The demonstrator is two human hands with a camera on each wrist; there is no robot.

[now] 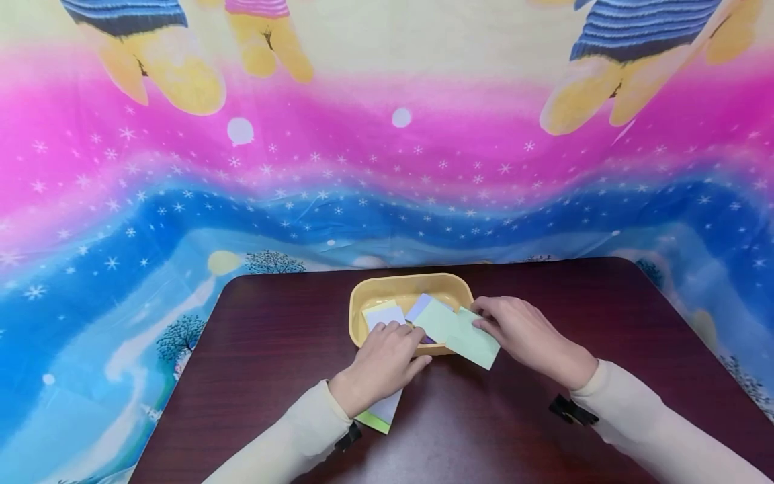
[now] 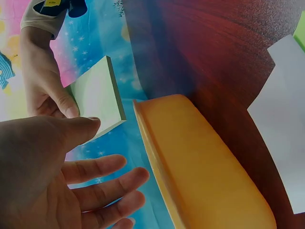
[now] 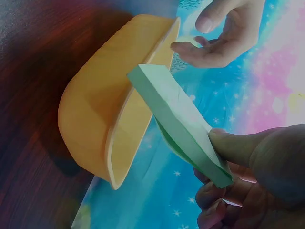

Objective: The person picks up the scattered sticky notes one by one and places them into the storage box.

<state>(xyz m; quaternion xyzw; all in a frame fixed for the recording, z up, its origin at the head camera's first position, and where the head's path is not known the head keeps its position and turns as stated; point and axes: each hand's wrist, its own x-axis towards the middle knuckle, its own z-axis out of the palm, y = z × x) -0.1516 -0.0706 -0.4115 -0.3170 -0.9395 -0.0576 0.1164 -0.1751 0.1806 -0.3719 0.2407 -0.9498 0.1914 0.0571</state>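
My right hand (image 1: 532, 336) pinches a pale green sticky-note pad (image 1: 474, 339) between thumb and fingers, over the near right rim of a yellow plastic tub (image 1: 357, 306). The right wrist view shows the pad's thickness, with its sheets (image 3: 174, 143) slightly parted along one side. My left hand (image 1: 383, 363) is above the tub's near rim, fingers relaxed and apart; in the left wrist view its palm (image 2: 52, 200) holds nothing. Inside the tub lie a lilac pad (image 1: 387, 314) with a yellow edge and another pale green pad (image 1: 437, 317) over a lilac one.
The tub stands near the far edge of a dark red-brown table (image 1: 290, 336). Lilac paper (image 1: 387, 407) with a bright green strip (image 1: 373, 422) lies in front of it, partly hidden under my left hand. A printed cloth (image 1: 387, 168) hangs behind the table.
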